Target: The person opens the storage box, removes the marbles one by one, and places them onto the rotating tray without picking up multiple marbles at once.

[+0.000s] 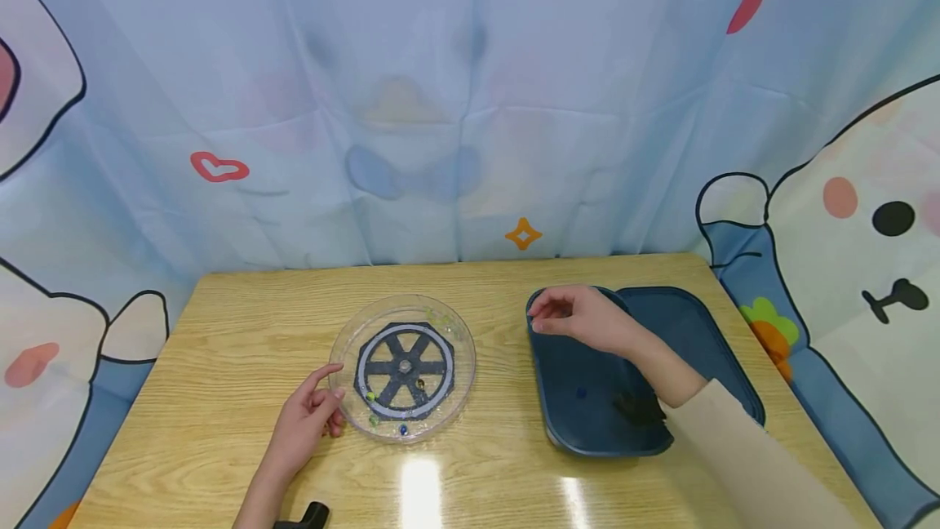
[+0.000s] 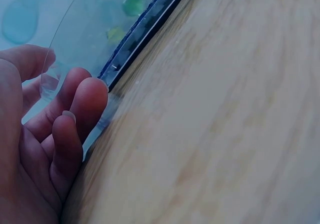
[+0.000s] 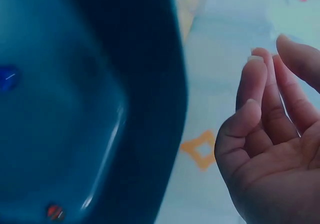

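Observation:
My left hand (image 1: 312,411) grips the near-left rim of a clear round dish (image 1: 464,366), thumb and index fingertips over the edge, other fingers curled outside. A dark octagonal piece with six spokes (image 1: 405,367) shows through the dish. Small marbles lie about in it, including a blue marble (image 1: 403,429) and a green marble (image 2: 133,5). My right hand (image 1: 583,317) hovers over the far-left part of a dark blue tray (image 1: 547,382); its fingers are loosely bent, thumb apart, nothing visible between them. Inside that tray are a blue marble (image 3: 8,78) and a reddish marble (image 3: 55,212).
A second dark blue tray (image 1: 683,325) lies to the right, partly behind the first and the right forearm. Both stand on a wooden table (image 1: 242,333). A patterned blue curtain (image 1: 441,104) hangs behind. A black object (image 1: 312,515) shows beside the left forearm.

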`<state>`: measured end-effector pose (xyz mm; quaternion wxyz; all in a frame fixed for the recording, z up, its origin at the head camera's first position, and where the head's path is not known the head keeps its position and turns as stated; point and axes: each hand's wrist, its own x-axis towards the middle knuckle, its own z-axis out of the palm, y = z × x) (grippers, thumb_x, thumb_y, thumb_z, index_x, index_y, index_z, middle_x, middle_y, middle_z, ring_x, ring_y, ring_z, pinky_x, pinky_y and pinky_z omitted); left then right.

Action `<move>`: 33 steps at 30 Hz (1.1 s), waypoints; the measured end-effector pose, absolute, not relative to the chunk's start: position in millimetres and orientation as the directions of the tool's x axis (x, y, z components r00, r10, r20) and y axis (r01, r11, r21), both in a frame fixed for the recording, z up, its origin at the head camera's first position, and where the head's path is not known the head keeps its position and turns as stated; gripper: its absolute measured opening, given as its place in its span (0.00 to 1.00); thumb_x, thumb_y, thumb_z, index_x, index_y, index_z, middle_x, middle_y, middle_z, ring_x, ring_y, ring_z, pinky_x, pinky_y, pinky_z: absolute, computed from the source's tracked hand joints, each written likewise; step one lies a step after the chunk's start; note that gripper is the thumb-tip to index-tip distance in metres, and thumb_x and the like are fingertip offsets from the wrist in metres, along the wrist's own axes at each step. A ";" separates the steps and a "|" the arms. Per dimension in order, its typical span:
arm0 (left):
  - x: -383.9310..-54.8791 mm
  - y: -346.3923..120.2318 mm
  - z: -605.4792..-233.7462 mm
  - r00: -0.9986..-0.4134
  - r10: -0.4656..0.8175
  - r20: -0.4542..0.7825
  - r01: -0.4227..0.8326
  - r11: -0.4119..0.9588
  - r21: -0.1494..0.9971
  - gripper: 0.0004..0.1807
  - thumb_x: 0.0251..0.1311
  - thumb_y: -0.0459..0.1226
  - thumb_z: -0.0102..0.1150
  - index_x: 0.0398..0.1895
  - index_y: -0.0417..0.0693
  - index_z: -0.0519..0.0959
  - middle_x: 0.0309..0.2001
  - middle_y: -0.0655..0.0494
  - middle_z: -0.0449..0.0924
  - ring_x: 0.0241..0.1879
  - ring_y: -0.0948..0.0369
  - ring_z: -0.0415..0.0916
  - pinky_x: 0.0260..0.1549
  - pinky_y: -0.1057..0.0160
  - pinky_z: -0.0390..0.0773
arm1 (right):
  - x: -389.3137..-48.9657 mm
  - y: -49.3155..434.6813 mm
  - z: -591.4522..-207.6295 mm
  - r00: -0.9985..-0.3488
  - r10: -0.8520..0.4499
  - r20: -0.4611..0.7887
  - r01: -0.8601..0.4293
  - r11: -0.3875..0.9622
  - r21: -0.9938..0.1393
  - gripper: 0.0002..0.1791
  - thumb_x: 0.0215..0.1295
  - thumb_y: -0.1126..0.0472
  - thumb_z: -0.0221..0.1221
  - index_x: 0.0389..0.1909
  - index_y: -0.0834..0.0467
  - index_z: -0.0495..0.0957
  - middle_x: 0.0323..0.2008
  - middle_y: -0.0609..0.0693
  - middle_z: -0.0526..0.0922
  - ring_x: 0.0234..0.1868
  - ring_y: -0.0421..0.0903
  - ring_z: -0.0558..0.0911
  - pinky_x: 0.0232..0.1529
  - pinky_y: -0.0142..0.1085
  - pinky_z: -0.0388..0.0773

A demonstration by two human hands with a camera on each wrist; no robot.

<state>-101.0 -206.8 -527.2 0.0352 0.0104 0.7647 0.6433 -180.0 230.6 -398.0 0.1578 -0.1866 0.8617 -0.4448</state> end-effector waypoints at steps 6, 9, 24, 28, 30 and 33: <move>-101.0 -207.0 -526.5 -0.997 0.050 -0.053 -0.044 0.169 0.985 0.22 0.72 0.35 0.55 0.67 0.46 0.70 0.22 0.46 0.76 0.19 0.58 0.75 0.20 0.62 0.80 | -181.9 256.2 -411.8 -0.851 -0.493 -0.182 -0.160 0.573 -0.804 0.13 0.68 0.60 0.63 0.48 0.64 0.81 0.41 0.53 0.83 0.43 0.51 0.82 0.46 0.42 0.80; -100.8 -207.3 -527.1 -0.997 0.054 -0.054 -0.044 0.167 0.985 0.22 0.72 0.35 0.55 0.68 0.46 0.69 0.23 0.46 0.76 0.19 0.58 0.75 0.21 0.61 0.80 | -182.5 263.4 -421.7 -0.838 -0.493 -0.235 -0.116 0.581 -0.806 0.13 0.67 0.63 0.64 0.49 0.66 0.80 0.44 0.56 0.83 0.43 0.50 0.82 0.47 0.41 0.80; -100.3 -206.1 -524.7 -0.996 0.048 -0.074 -0.065 0.174 0.983 0.22 0.72 0.36 0.55 0.68 0.47 0.70 0.23 0.45 0.76 0.19 0.58 0.75 0.21 0.62 0.79 | -180.7 277.2 -435.5 -0.839 -0.382 -0.389 -0.090 0.801 -0.592 0.11 0.56 0.70 0.69 0.39 0.63 0.79 0.33 0.50 0.78 0.34 0.46 0.76 0.36 0.41 0.75; -101.4 -206.6 -524.7 -0.996 0.054 -0.069 -0.059 0.176 0.983 0.22 0.72 0.36 0.55 0.68 0.47 0.69 0.23 0.45 0.76 0.19 0.58 0.75 0.21 0.61 0.79 | -180.7 276.9 -437.6 -0.843 -0.355 -0.404 -0.088 0.832 -0.547 0.14 0.53 0.74 0.69 0.38 0.61 0.77 0.33 0.52 0.74 0.33 0.48 0.72 0.35 0.41 0.70; -101.5 -206.7 -524.5 -0.996 0.058 -0.069 -0.057 0.178 0.982 0.22 0.73 0.36 0.55 0.68 0.47 0.69 0.23 0.45 0.76 0.19 0.58 0.75 0.21 0.61 0.80 | -179.8 276.3 -440.5 -0.845 -0.357 -0.397 -0.094 0.831 -0.548 0.15 0.51 0.76 0.69 0.37 0.61 0.77 0.33 0.52 0.73 0.33 0.48 0.70 0.34 0.41 0.69; -101.9 -206.7 -524.6 -0.996 0.058 -0.068 -0.056 0.181 0.982 0.22 0.73 0.35 0.55 0.68 0.47 0.69 0.23 0.45 0.76 0.19 0.58 0.75 0.21 0.61 0.80 | -178.8 273.9 -447.0 -0.839 -0.400 -0.368 -0.115 0.793 -0.598 0.16 0.49 0.79 0.66 0.37 0.61 0.77 0.33 0.52 0.74 0.33 0.47 0.71 0.34 0.40 0.70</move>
